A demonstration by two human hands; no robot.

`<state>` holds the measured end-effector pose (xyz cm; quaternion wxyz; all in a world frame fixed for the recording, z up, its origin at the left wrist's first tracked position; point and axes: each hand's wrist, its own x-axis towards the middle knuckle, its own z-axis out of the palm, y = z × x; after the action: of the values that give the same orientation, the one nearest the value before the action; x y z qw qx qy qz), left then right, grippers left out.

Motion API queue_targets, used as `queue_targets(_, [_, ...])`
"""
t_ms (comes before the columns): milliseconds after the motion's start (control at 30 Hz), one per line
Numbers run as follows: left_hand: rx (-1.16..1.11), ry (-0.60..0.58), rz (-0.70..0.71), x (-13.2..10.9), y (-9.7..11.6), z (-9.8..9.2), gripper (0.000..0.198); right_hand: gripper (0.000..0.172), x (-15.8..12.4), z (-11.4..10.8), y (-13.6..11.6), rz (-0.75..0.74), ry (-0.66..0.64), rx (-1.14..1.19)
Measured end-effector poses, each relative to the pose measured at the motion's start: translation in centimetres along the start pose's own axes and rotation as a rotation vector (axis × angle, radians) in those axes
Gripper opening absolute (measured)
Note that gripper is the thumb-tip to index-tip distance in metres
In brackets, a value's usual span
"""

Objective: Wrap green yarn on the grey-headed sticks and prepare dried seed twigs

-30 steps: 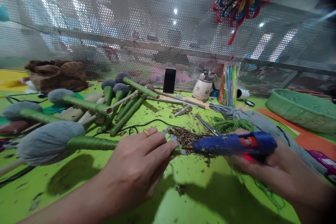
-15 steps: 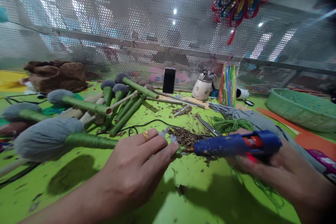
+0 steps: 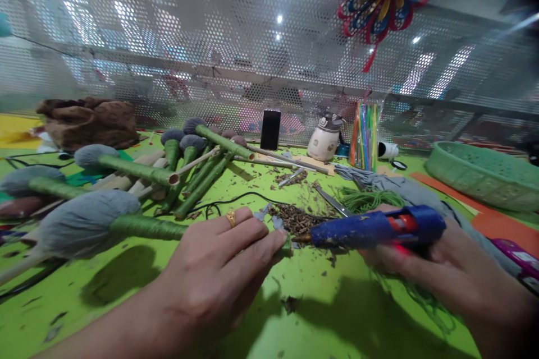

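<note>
My left hand (image 3: 221,272) is closed round the green-wrapped stem (image 3: 145,228) of a craft stick with a big grey padded head (image 3: 82,224); it holds the stem near its right end, just above the green table (image 3: 295,336). My right hand (image 3: 446,272) grips a blue hot glue gun (image 3: 374,229) with a red trigger. The gun's nozzle points left and touches the stem's end next to my left fingertips. Green cord (image 3: 370,199) lies behind the gun.
A pile of similar green sticks with grey heads (image 3: 185,160) lies at the left. Scissors (image 3: 334,202), brown scraps (image 3: 297,219), a phone (image 3: 270,129), a white pot (image 3: 324,140), coloured straws (image 3: 365,134) and a green basket (image 3: 484,176) stand behind. Perforated mesh closes the back.
The stick's grey head has lifted and shifted slightly right. The glue gun has edged a little right and up, its nozzle staying at the stem's end.
</note>
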<state>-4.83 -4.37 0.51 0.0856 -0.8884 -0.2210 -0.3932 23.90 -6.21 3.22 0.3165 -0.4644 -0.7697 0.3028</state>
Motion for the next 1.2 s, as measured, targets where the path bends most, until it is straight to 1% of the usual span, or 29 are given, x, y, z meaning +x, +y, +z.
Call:
queue_targets(100, [-0.021,0.008,-0.016,-0.1,0.1,0.0,0.033,0.014,0.1,0.0,0.1,-0.016,0.011,-0.020])
queue_targets(267, [-0.062,0.013,-0.039,-0.1,0.1,-0.1,0.034,0.013,-0.1,0.0,0.2,0.014,0.001,-0.008])
queue_targets(467, [-0.080,0.058,-0.108,0.5,0.2,-0.5,0.026,0.013,-0.1,0.2,0.0,0.037,0.001,0.038])
queue_targets(633, [-0.108,0.061,-0.165,0.7,0.2,-0.6,0.022,0.013,0.0,0.4,0.1,0.013,0.025,0.090])
queue_targets(800, [-0.133,0.050,-0.185,0.5,0.0,-0.5,0.022,0.012,0.0,0.6,-0.1,0.029,0.004,0.081])
queue_targets(867, [-0.135,0.045,-0.194,0.5,-0.1,-0.5,0.021,0.015,-0.1,0.8,-0.3,0.049,0.026,0.083])
queue_targets(967, [-0.137,0.019,-0.211,0.5,-0.2,-0.5,0.021,0.013,-0.3,1.1,-0.3,0.042,0.089,0.130])
queue_targets(1033, [-0.142,-0.001,-0.216,0.4,-0.3,-0.4,0.022,0.013,-0.5,1.3,-0.1,0.026,0.124,0.171])
queue_targets(1100, [-0.145,-0.008,-0.217,0.4,-0.3,-0.3,0.020,0.015,-0.7,1.5,0.1,0.049,0.157,0.183])
queue_targets(1200, [-0.141,-0.012,-0.217,0.4,-0.4,-0.3,0.018,0.018,-0.7,1.5,0.5,0.080,0.160,0.171])
